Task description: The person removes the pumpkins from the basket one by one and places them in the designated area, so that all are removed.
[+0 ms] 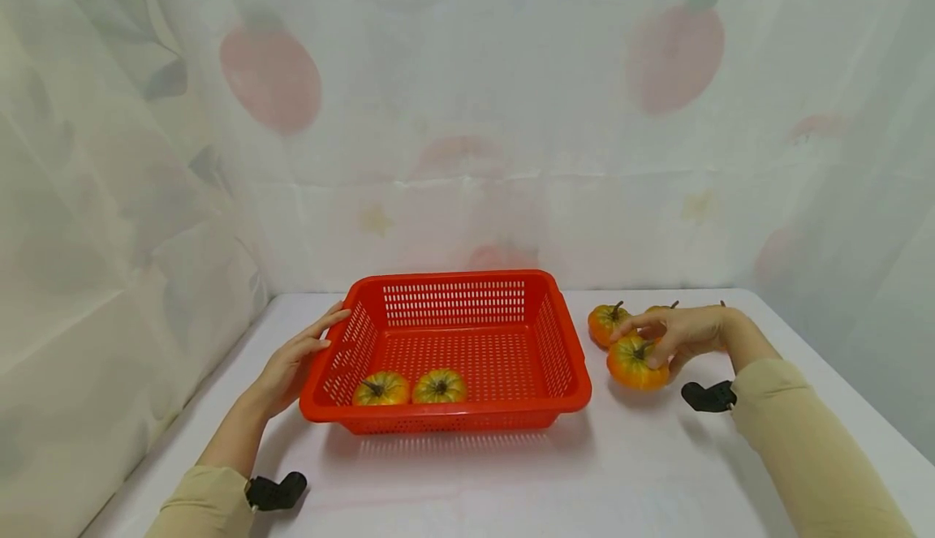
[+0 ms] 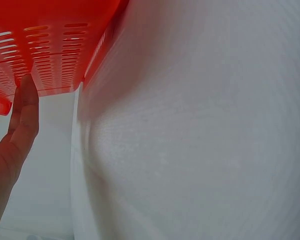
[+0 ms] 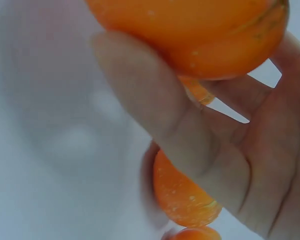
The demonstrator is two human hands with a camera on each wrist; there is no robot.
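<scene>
Pumpkin (image 1: 634, 364), ribbed and glossy orange, sits gripped by right hand (image 1: 682, 332); flat left hand (image 1: 288, 363) touches perforated plastic basket (image 1: 558, 335).

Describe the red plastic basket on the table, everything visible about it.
The red rectangular plastic basket has slotted walls and floor, a rolled rim and rounded corners. It sits upright and level on the white table, left of the loose pumpkins. Two small orange-yellow pumpkins with dark stems lie side by side inside, against its near wall. The left hand rests with straight fingers against its left outer wall near the rim. The right hand does not touch it.
</scene>
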